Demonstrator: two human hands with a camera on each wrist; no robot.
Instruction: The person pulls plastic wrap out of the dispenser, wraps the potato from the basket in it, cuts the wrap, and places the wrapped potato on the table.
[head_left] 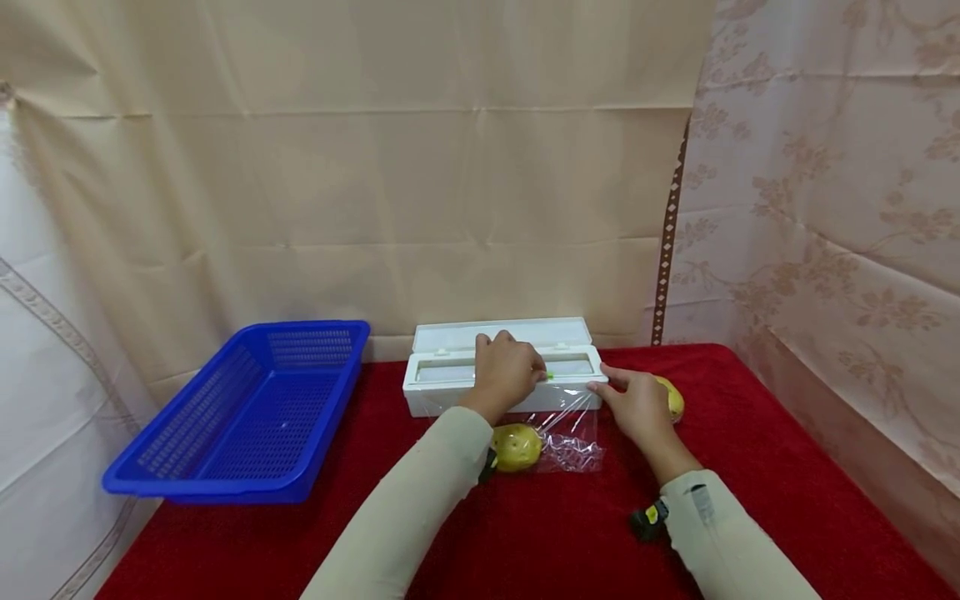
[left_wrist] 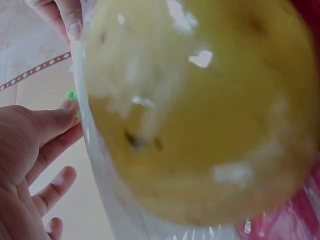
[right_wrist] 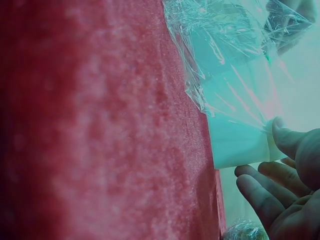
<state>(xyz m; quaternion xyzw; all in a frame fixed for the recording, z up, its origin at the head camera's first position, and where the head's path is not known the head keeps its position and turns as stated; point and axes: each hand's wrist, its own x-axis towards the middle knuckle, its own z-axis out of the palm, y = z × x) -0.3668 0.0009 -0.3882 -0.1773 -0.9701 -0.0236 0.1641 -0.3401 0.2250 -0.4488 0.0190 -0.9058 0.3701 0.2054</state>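
A white cling film dispenser (head_left: pixel 442 398) stands on the table with its lid (head_left: pixel 502 334) raised. My left hand (head_left: pixel 506 377) is over its front edge, thumb and forefinger pinching a small green slide cutter (left_wrist: pixel 73 96). With my right hand (head_left: pixel 641 408) I grip the dispenser's right end, the thumb pressing the film at the front corner. Clear cling film (head_left: pixel 573 452) hangs down the front and lies crumpled on the cloth. Under the film, by my left wrist, sits a round yellow fruit (head_left: pixel 517 448) with dark specks.
A second yellow fruit (head_left: pixel 673 400) lies behind my right hand, partly hidden by it. To the left stands a blue perforated plastic basket (head_left: pixel 300 454). Red cloth (head_left: pixel 555 533) covers the table, and a beige curtain (head_left: pixel 375 183) hangs right behind it.
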